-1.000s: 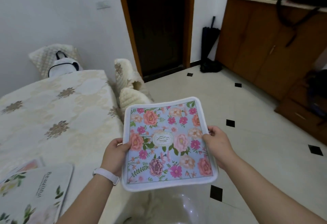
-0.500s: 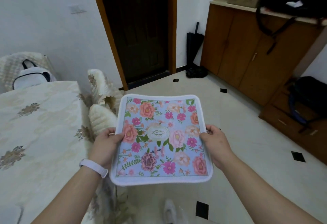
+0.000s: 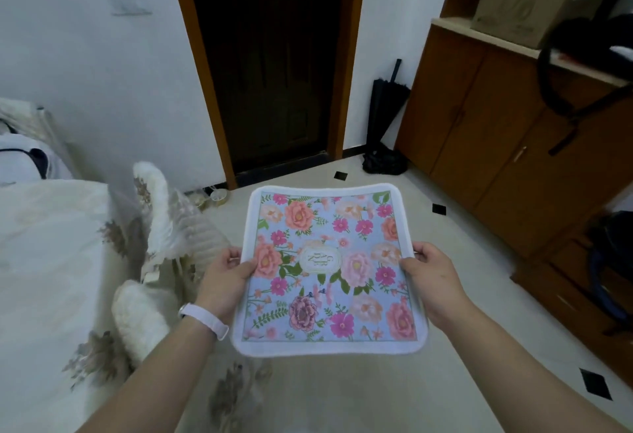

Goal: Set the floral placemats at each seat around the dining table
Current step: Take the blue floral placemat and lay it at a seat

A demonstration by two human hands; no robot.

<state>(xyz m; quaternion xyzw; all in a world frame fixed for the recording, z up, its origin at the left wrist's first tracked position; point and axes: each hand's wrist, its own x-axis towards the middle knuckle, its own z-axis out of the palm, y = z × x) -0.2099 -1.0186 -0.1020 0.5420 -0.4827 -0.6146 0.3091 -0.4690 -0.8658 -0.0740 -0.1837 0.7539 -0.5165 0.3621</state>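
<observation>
A floral placemat (image 3: 329, 271) was held face up in mid-air above the tiled floor (image 3: 462, 295), apart from the cloth-covered bench (image 3: 48, 261) at nine o'clock. The left hand (image 3: 224, 282) pinched its nine o'clock edge, thumb on top; the right hand (image 3: 433, 282) pinched the three o'clock edge likewise. A dark door (image 3: 270, 62) stood at twelve o'clock, with a wooden cabinet (image 3: 496, 145) at two o'clock.

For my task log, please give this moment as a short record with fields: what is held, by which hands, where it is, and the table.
held item: floral placemat, face up
left hand: grips its left edge
right hand: grips its right edge
position: in the air over the tiled floor, not yet laid down
table: at the person's left, cream cloth
</observation>
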